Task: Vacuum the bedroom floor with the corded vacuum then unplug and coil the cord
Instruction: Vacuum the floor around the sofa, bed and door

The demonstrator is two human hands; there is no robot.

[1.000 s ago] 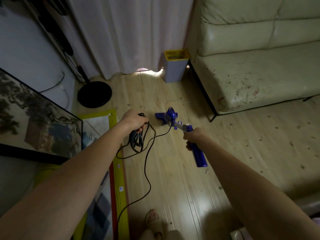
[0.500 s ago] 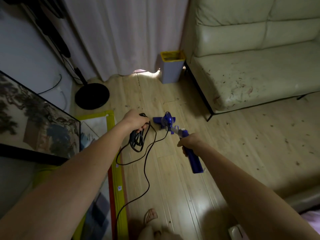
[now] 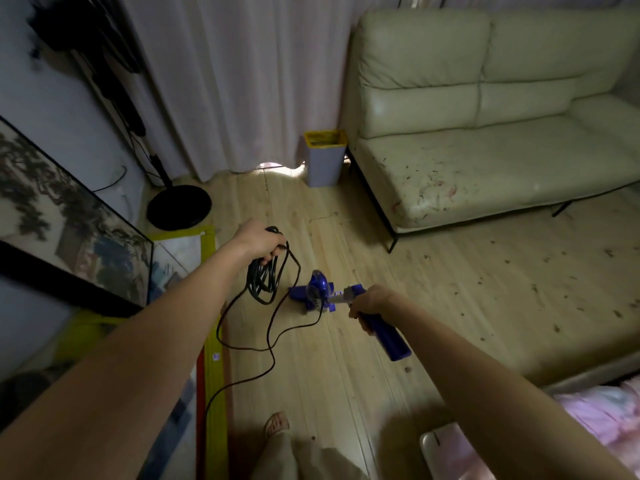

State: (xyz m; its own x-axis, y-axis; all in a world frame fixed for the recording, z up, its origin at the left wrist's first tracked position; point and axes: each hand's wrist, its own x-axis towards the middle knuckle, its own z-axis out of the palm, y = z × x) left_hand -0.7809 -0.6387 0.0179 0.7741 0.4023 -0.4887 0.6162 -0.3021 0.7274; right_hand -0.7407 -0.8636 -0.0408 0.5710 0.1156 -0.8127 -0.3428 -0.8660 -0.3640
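**Vacuuming under way, cord part-gathered**

Head view: the right hand (image 3: 369,301) has its fingers wrapped round the handle of the blue vacuum (image 3: 320,292), whose head rests on the wooden floor (image 3: 346,375) in front of the sofa (image 3: 485,133), nearer the person than the sofa's left corner. The left hand (image 3: 261,240), to the left of the vacuum, grips a bundle of loops of the black cord (image 3: 265,282); the remaining cord trails loose across the floor towards the person's feet.

Judging from the debris scattered on the floor in front of the sofa and to the vacuum's right, the vacuuming looks unfinished. The plug and socket are out of sight, so whether it is unplugged cannot be told. Only part of the cord is gathered; full coiling remains.
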